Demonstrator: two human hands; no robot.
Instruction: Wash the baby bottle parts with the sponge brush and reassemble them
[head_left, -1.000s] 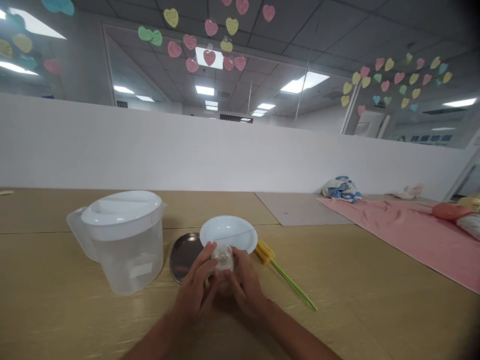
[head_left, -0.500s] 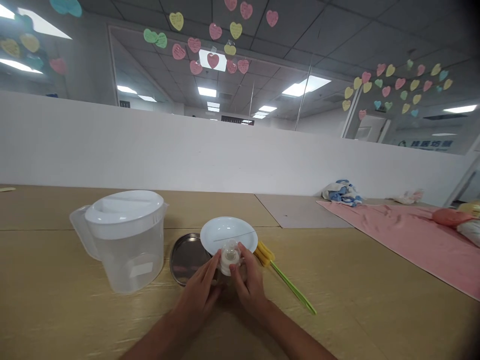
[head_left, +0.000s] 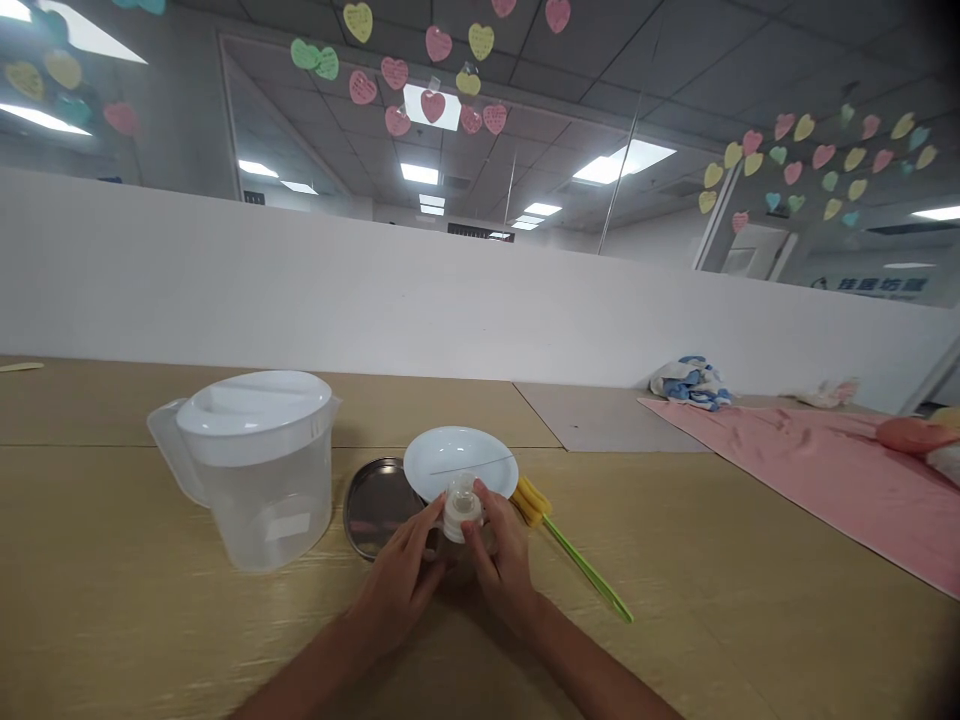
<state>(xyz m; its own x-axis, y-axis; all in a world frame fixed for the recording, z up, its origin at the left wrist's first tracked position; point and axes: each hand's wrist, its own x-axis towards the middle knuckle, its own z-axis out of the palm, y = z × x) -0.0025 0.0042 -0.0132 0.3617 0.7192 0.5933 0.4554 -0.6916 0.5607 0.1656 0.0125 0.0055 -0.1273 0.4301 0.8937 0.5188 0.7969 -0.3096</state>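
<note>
Between my two hands stands a baby bottle (head_left: 461, 512) with a clear top and a white collar; its lower part is mostly hidden by my fingers. My left hand (head_left: 405, 570) wraps its left side, fingers closed against it. On the other side my right hand (head_left: 504, 560) grips near the collar, thumb at the front. Just behind the bottle is a white bowl (head_left: 431, 450) with a thin straight rod (head_left: 476, 465) across it. A round metal tray (head_left: 375, 510) lies left of the bowl. To the right rests a bottle brush (head_left: 577, 560) with a yellow sponge head and green handle.
A lidded clear plastic pitcher (head_left: 262, 510) stands on the left of the brown table (head_left: 112, 620). Pink cloth (head_left: 810, 470) covers the far right, with a blue-and-white cloth bundle (head_left: 690, 383) at its back corner. A low white wall (head_left: 450, 310) closes off the back.
The view has shifted slightly. Both hands keep nearly the same hold on the baby bottle, and the pitcher, bowl, tray and brush stay in place.
</note>
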